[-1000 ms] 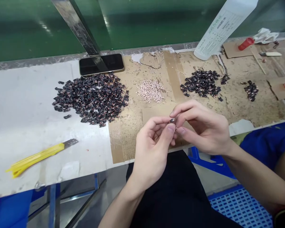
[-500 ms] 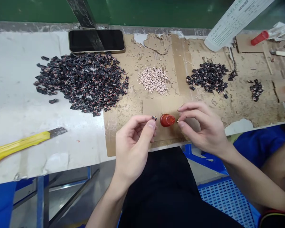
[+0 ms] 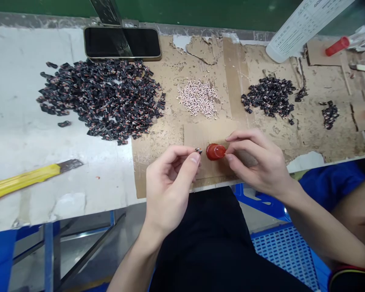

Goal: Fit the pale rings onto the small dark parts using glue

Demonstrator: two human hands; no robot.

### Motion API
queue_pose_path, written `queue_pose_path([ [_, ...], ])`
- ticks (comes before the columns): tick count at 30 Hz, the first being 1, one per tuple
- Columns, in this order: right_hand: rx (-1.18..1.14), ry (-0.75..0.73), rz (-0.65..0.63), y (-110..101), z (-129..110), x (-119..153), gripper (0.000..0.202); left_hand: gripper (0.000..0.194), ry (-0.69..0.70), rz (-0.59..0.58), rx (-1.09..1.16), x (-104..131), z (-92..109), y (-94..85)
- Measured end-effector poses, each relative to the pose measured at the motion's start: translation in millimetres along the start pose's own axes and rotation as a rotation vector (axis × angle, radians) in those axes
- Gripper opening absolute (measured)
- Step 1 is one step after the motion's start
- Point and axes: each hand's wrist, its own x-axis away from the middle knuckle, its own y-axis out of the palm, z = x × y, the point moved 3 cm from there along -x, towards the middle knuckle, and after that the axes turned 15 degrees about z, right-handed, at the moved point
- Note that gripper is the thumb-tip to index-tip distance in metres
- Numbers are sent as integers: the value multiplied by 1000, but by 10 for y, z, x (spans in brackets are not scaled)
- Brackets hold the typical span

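Observation:
My left hand (image 3: 170, 182) pinches a small black piece (image 3: 198, 150) between thumb and forefinger, just left of a small red pot (image 3: 215, 151). The pot sits on a cardboard square (image 3: 197, 134) and has a shiny red top. On its other side, my right hand (image 3: 258, 162) holds a tiny pale bit (image 3: 226, 153) in a thumb-and-finger pinch, at the pot's right edge. Whether the bit touches the pot I cannot tell. Beyond the hands lies a heap of tiny pinkish bits (image 3: 198, 98).
A large heap of black pieces (image 3: 100, 97) spreads at left, below a phone (image 3: 123, 42). A yellow utility knife (image 3: 27, 178) lies with its blade out. Smaller black heaps (image 3: 269, 96) and a white bottle (image 3: 304, 30) are at right. Another person's arm (image 3: 355, 202) shows at far right.
My right hand has moved slightly left, bringing the tiny bit to the pot's edge. The left hand keeps its pinch on the black piece. The whole view has shifted a little.

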Motion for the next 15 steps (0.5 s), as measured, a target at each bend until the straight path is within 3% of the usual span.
queue_pose_path([
  [3,-124,176,42,-45,-16,-12,11,10,-28,-32,-35,15,-5,28],
  [7,-405,449,105,-125,-75,-3,9,9,-78,-181,-104,56,5,178],
  [11,-591,631,76,-188,-155,29,9,11,-76,-313,-154,103,42,326],
  [15,-665,759,57,-230,-194,60,7,12,-44,-367,-184,130,48,368],
])
